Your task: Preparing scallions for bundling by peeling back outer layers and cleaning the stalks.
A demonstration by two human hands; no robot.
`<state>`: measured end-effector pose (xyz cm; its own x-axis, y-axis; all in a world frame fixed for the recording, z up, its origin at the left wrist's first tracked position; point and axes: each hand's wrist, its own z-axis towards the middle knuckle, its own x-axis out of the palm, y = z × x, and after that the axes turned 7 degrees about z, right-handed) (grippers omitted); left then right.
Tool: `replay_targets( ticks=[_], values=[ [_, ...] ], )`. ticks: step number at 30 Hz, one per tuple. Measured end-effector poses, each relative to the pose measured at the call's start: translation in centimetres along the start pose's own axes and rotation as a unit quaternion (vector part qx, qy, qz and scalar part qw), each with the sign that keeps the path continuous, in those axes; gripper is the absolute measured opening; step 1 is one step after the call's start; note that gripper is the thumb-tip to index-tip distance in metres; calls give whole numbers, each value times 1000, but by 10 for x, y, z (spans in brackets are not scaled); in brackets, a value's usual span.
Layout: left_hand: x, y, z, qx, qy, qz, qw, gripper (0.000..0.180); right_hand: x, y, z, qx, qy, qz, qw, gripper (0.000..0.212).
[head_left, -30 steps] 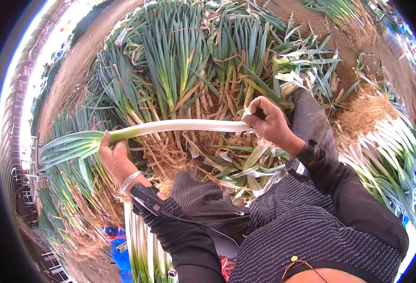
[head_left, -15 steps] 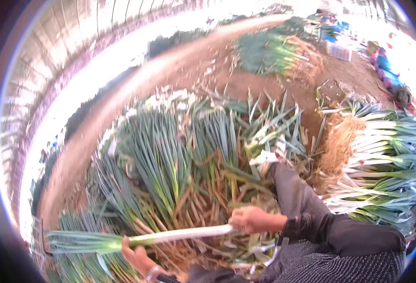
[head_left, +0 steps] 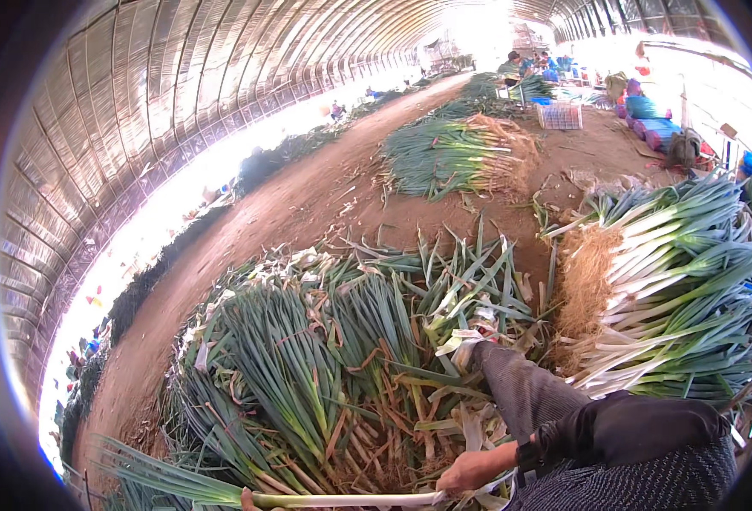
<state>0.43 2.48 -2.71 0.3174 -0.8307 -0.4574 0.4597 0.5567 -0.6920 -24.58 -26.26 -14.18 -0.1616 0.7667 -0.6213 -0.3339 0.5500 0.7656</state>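
Note:
A long leek (head_left: pixel 350 501) stretches across the lower edge of the view, green leaves to the left and white shank to the right. My right hand (head_left: pixel 469 471) is closed round the root end of its shank. At the bottom edge only a bit of my left hand (head_left: pixel 248 501) shows, wrapped round the leek where the leaves begin; the rest is cut off. Just beyond lies a heap of untrimmed leeks (head_left: pixel 286 366), with brown dry leaves and roots toward me. Stripped leeks (head_left: pixel 648 281) with white shanks are stacked at my right, their roots pointing left.
My bent leg (head_left: pixel 521 387) stands between the heap and the stack. Torn leaves (head_left: pixel 469 298) litter the heap's far side. Farther off are another leek pile (head_left: pixel 452 157), a pale crate (head_left: pixel 561 116), blue bundles (head_left: pixel 659 132) and a dirt path (head_left: pixel 265 204) under a curved tunnel roof.
The view has tilted up, so the leek and both hands sit lower in the picture. My left hand has mostly left the frame. Both hands stay on the leek.

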Motion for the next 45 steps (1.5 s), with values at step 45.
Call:
replay_targets(
  ticks=[45],
  values=[
    [-9, -58, 17, -402, -82, -363, 837, 39, -28, -60, 6, 304, -176, 150, 924, 38]
  ],
)
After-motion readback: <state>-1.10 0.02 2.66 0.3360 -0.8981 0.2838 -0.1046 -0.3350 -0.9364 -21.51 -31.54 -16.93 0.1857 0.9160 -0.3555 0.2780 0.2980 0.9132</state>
